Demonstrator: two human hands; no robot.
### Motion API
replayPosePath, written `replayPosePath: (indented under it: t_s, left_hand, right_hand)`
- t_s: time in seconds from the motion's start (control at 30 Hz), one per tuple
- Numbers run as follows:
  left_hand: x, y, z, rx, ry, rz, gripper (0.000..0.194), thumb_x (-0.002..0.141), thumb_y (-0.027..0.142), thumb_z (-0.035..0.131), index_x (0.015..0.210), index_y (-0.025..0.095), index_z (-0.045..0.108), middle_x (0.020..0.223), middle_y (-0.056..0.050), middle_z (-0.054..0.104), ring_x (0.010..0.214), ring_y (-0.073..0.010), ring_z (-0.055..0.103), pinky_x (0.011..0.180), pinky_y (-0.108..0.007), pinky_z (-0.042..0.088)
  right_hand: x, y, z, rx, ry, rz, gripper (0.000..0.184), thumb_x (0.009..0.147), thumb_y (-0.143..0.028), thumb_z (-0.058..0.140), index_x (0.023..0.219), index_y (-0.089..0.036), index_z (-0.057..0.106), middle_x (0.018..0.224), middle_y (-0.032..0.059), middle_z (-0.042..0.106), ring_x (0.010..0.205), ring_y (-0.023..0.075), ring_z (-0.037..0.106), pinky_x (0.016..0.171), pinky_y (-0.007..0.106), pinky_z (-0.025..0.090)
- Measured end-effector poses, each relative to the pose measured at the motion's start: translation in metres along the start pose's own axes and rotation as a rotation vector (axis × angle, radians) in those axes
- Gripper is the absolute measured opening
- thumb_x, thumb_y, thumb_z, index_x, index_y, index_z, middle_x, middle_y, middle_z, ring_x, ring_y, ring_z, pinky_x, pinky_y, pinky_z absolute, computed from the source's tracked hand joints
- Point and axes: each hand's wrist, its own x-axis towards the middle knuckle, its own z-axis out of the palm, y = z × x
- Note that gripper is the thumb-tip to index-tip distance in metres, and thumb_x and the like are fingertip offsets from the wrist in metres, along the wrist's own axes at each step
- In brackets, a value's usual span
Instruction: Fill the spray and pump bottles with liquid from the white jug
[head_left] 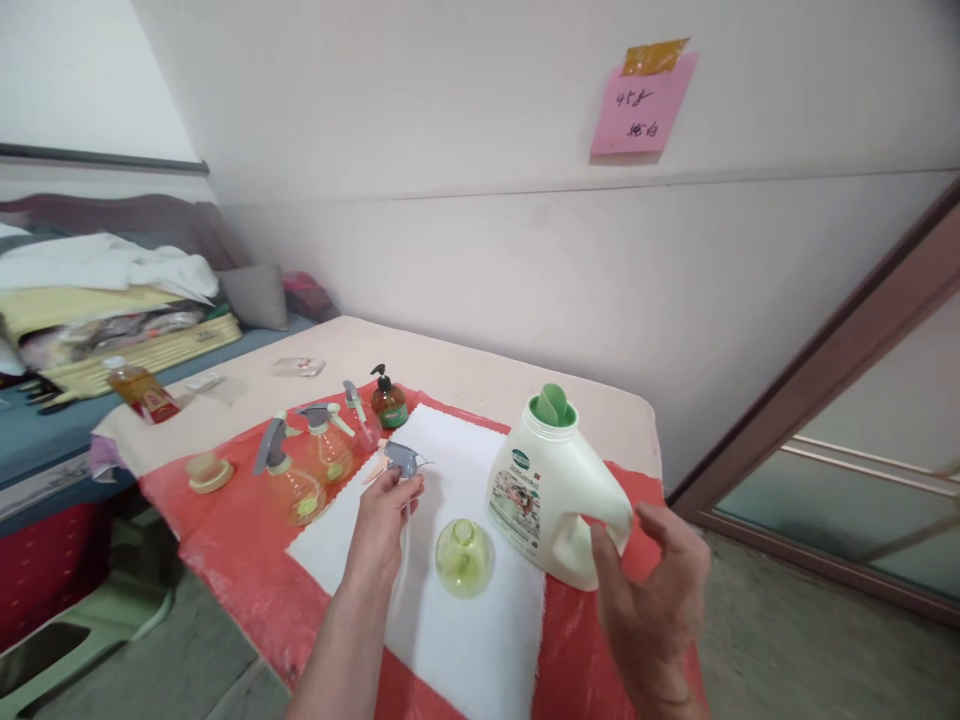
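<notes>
My left hand [384,515] is closed on a grey spray trigger head [403,459], whose clear tube hangs down over the white cloth [465,640]. A small yellow-green bottle [463,556] without its top stands on the cloth just right of that hand. My right hand [651,590] curls around the handle of a large white detergent jug [555,490], thumb and fingers at the handle. The jug stands upright with its green spout [553,405] open.
Two more yellow spray bottles with grey triggers [300,470], a dark pump bottle [388,400], a pale lid [208,472] and an orange-liquid bottle [139,388] sit on the red-covered table [225,530]. Bedding is piled at left. A door frame stands right.
</notes>
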Motion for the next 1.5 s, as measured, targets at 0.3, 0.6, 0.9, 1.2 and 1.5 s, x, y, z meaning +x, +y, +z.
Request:
replayPosePath:
  t_s: [0.3, 0.6, 0.9, 1.2, 1.5]
  left_hand:
    - [0.002, -0.003, -0.001, 0.013, -0.011, 0.004, 0.034, 0.055, 0.035, 0.081, 0.080, 0.017, 0.066, 0.088, -0.006, 0.067, 0.085, -0.0183, 0.059, 0.079, -0.032, 0.041]
    - [-0.001, 0.000, 0.000, 0.021, -0.013, -0.004, 0.034, 0.055, 0.036, 0.081, 0.079, 0.017, 0.065, 0.087, -0.005, 0.066, 0.087, -0.0184, 0.059, 0.080, -0.031, 0.040]
    - [-0.002, 0.000, 0.000, 0.033, -0.031, -0.009, 0.035, 0.057, 0.035, 0.080, 0.082, 0.017, 0.064, 0.089, -0.004, 0.066, 0.088, -0.0172, 0.058, 0.080, -0.030, 0.040]
    - [-0.004, 0.003, 0.000, 0.046, -0.031, -0.003, 0.035, 0.058, 0.036, 0.078, 0.084, 0.017, 0.063, 0.089, -0.004, 0.065, 0.087, -0.0167, 0.059, 0.081, -0.030, 0.040]
    - [-0.002, -0.001, 0.001, 0.139, -0.027, 0.024, 0.033, 0.058, 0.036, 0.074, 0.082, 0.018, 0.062, 0.083, -0.002, 0.062, 0.083, -0.0168, 0.059, 0.079, -0.030, 0.041]
  right_hand:
    - [-0.016, -0.006, 0.017, 0.244, -0.382, 0.554, 0.033, 0.079, -0.054, 0.058, 0.079, -0.021, 0.061, 0.079, 0.0038, 0.064, 0.076, 0.0212, 0.058, 0.065, 0.031, 0.045]
    - [-0.022, -0.017, 0.021, 0.343, -0.328, 0.737, 0.060, 0.078, -0.058, 0.059, 0.127, -0.026, 0.047, 0.133, 0.0070, 0.051, 0.122, 0.0285, 0.047, 0.098, 0.041, 0.041]
    - [0.001, 0.018, 0.035, 0.513, -0.532, 0.658, 0.075, 0.073, -0.057, 0.064, 0.135, -0.019, 0.046, 0.129, 0.0118, 0.059, 0.119, 0.0316, 0.051, 0.100, 0.044, 0.041]
    - [0.022, 0.038, 0.019, 0.470, -0.371, 0.602, 0.086, 0.076, -0.066, 0.055, 0.144, -0.018, 0.034, 0.148, 0.0099, 0.040, 0.138, 0.0283, 0.031, 0.113, 0.041, 0.027]
    - [0.020, 0.062, 0.021, 0.385, -0.275, 0.658, 0.075, 0.085, -0.067, 0.035, 0.141, -0.018, 0.039, 0.128, 0.0089, 0.060, 0.119, 0.0251, 0.054, 0.097, 0.037, 0.046]
